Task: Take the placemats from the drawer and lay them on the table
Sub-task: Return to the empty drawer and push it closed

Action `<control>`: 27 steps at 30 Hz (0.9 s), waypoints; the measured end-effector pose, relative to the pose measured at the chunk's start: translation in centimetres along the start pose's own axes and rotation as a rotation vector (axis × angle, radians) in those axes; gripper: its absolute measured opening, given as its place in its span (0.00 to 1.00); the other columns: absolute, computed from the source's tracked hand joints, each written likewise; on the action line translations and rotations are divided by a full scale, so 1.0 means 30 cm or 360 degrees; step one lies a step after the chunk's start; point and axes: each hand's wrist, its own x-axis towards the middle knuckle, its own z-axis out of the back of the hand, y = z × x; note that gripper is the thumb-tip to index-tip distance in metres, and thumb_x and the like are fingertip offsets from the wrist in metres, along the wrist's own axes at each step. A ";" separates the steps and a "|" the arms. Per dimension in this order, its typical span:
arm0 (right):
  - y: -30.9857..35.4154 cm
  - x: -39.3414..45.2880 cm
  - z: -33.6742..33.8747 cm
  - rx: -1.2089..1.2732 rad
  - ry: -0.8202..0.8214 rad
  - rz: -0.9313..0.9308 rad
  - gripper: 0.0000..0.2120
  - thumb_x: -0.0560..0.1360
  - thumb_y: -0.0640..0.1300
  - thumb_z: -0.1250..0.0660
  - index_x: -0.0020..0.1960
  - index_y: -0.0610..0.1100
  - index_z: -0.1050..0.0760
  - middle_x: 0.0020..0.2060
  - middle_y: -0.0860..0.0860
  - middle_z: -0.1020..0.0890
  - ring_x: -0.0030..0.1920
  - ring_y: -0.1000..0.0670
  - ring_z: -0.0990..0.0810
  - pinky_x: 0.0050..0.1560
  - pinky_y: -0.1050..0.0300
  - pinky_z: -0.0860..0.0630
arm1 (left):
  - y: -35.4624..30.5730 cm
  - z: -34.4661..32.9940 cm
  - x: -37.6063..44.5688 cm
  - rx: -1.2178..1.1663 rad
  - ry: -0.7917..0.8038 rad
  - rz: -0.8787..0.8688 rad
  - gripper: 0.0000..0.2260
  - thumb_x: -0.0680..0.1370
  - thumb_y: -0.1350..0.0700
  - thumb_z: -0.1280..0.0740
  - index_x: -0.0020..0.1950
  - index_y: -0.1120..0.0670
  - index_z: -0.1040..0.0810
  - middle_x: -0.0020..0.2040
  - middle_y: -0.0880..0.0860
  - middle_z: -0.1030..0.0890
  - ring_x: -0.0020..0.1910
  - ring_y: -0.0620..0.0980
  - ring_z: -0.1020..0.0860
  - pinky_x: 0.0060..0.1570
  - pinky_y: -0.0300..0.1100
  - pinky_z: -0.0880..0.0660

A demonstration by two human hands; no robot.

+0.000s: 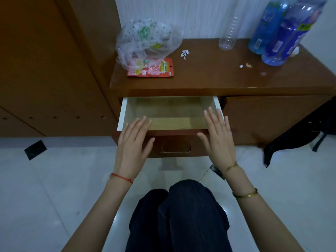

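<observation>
Below the cluttered brown table [209,77], both hands [131,142] [219,135], fingers straight, hover over the open drawer [174,113].

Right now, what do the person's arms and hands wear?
Both forearms are bare, with no sleeves in view. The left hand has a thin red string bracelet at the wrist. The right hand has a fine gold chain at the wrist and a gold bangle further up the forearm.

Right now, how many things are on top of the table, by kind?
Bottles: 3, one clear, two blue
Plastic bag: 1
Snack packet: 1
Small scraps: 3, white, white, tan
Total: 8
</observation>
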 end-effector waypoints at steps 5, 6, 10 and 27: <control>-0.020 0.143 -0.036 0.0121 -0.0023 -0.0110 0.31 0.81 0.59 0.47 0.78 0.43 0.45 0.78 0.47 0.44 0.79 0.46 0.52 0.78 0.46 0.54 | -0.005 -0.022 0.028 -0.0045 -0.0184 0.0085 0.17 0.77 0.58 0.32 0.66 0.55 0.24 0.64 0.53 0.24 0.65 0.52 0.28 0.64 0.49 0.31; -0.021 0.167 -0.037 0.0149 -0.0035 -0.0137 0.31 0.81 0.58 0.45 0.78 0.43 0.45 0.78 0.47 0.43 0.79 0.46 0.52 0.78 0.45 0.53 | -0.002 -0.035 0.031 -0.0061 -0.0158 0.0103 0.18 0.77 0.58 0.31 0.66 0.55 0.25 0.64 0.53 0.24 0.65 0.52 0.28 0.62 0.50 0.30; -0.011 0.157 -0.024 0.0290 -0.0183 -0.0216 0.28 0.80 0.55 0.41 0.76 0.42 0.38 0.75 0.47 0.34 0.77 0.46 0.42 0.76 0.45 0.42 | 0.030 -0.096 0.045 -0.0083 0.0075 0.0203 0.25 0.77 0.55 0.32 0.73 0.55 0.33 0.72 0.54 0.31 0.71 0.55 0.34 0.70 0.53 0.35; 0.026 0.157 -0.137 0.0727 0.0100 -0.0270 0.32 0.82 0.56 0.44 0.80 0.46 0.52 0.79 0.53 0.51 0.78 0.56 0.56 0.79 0.50 0.50 | 0.104 -0.183 0.197 -0.0083 0.0179 0.0272 0.33 0.78 0.55 0.34 0.79 0.55 0.47 0.76 0.56 0.39 0.78 0.52 0.45 0.76 0.50 0.47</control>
